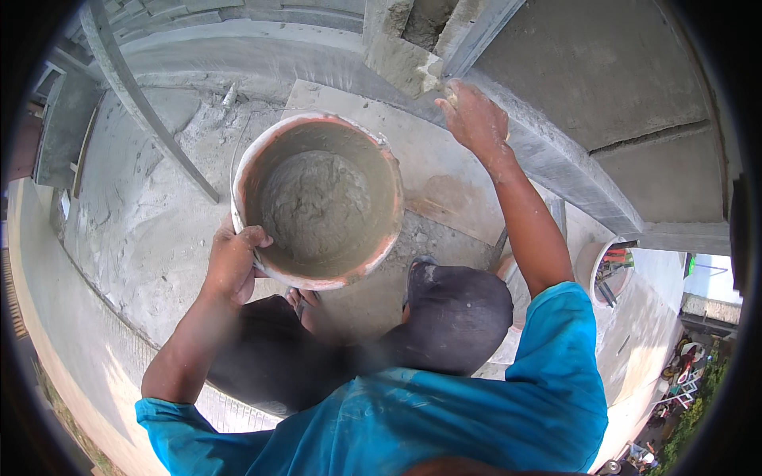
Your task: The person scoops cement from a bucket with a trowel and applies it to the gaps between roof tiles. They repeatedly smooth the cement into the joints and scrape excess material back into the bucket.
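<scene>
My left hand [232,266] grips the near left rim of a round bucket [394,170], with the thumb over the edge. Wet grey mortar [316,202] lies inside, its surface rough, and more is smeared up the inner wall. Out ahead on the right, my right hand [478,119] is closed around the handle of what looks like a trowel [409,70]. Its mortar-coated blade is up against the grey concrete edge, and I cannot make out clearly where blade and concrete part.
A leaning post [147,111] stands at the left. A flat board [452,194] lies beyond the bucket. Rendered panels [603,79] and a concrete ledge [571,163] rise at the right. Another bucket with tools [591,266] sits by my right elbow. Mortar-splashed floor [143,214] spreads left.
</scene>
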The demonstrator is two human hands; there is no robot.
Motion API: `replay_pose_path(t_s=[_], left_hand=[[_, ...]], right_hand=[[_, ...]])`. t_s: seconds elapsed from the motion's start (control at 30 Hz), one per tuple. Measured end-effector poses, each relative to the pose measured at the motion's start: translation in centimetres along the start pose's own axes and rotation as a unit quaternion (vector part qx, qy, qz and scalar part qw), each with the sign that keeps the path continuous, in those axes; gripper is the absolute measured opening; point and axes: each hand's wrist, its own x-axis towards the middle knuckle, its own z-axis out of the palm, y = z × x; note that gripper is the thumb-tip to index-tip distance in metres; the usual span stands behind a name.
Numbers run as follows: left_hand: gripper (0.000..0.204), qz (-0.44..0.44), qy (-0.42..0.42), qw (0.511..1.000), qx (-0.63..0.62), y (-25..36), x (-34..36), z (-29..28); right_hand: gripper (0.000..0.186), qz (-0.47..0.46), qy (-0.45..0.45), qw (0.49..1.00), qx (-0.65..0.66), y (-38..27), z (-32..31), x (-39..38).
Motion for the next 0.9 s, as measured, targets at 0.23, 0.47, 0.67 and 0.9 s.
replay_pose_path(t_s=[0.23,0.47,0.67,0.9], left_hand=[[0.056,0.011,0.016,0.996,-0.082,-3.8,-1.8,-2.2],[0.061,-0.011,0.016,0.994,-0.104,-4.7,-0.9,-1.2],[0.064,-0.032,-0.038,0.996,-0.072,-5.5,1.3,-1.2],[0.064,0.012,-0.036,0.994,-0.098,-6.2,4.3,-0.5]], right_hand=[[0.043,0.004,0.034,0.999,0.007,-0.2,-3.0,1.1],[0.036,0.024,0.039,0.998,0.030,-0.5,-4.8,1.0],[0.034,0.021,0.140,0.989,-0.045,-1.0,-8.6,-1.7],[0.036,-0.221,-0.111,0.930,0.271,-0.2,-17.9,-5.1]])
